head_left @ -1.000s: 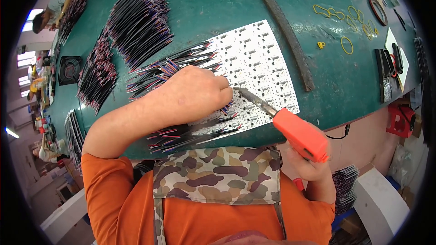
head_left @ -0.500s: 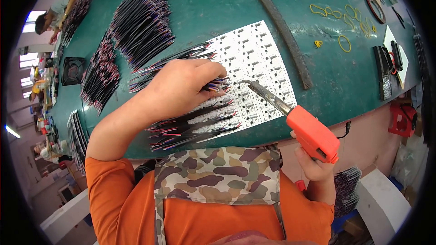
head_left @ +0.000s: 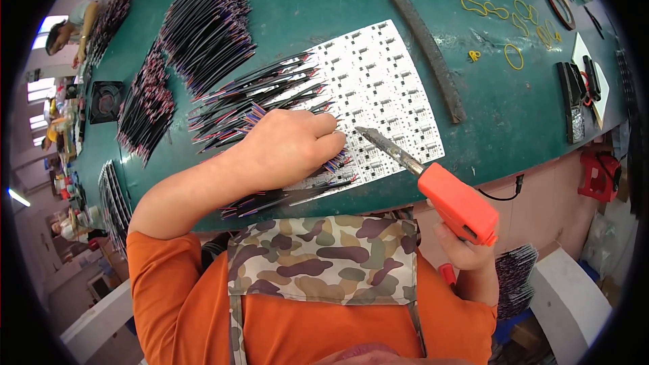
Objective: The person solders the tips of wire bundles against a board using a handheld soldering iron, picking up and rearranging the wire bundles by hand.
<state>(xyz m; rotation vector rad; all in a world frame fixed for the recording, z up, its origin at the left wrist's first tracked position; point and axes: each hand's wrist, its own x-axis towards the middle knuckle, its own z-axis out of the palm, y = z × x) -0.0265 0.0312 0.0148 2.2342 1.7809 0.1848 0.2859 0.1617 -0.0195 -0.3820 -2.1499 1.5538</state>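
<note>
Closed around a bunch of thin wires [head_left: 336, 161], my left hand [head_left: 291, 145] rests over a white circuit board sheet [head_left: 378, 88]. Coloured ends of the wires stick out past its fingers. My right hand [head_left: 460, 247] grips a red soldering iron [head_left: 460, 203]. The iron's dark tip is over the sheet, just right of my left fingers; whether it touches cannot be made out. Black wires [head_left: 270, 88] lie in rows across the sheet's left side, above my left hand. More black wires [head_left: 260, 203] lie below it.
Large heaps of black wires [head_left: 209, 27] lie at the back left, beside a square black fan [head_left: 106, 101]. A dark bar [head_left: 422, 47] lies right of the sheet. Farther right are yellow rubber bands [head_left: 514, 57], a tape roll [head_left: 560, 9] and a black tool [head_left: 573, 101]. Another person [head_left: 78, 23] works at far left.
My left hand has moved slightly down and right across the sheet. The soldering iron has shifted a little left. The sheet has slid slightly away from me.
</note>
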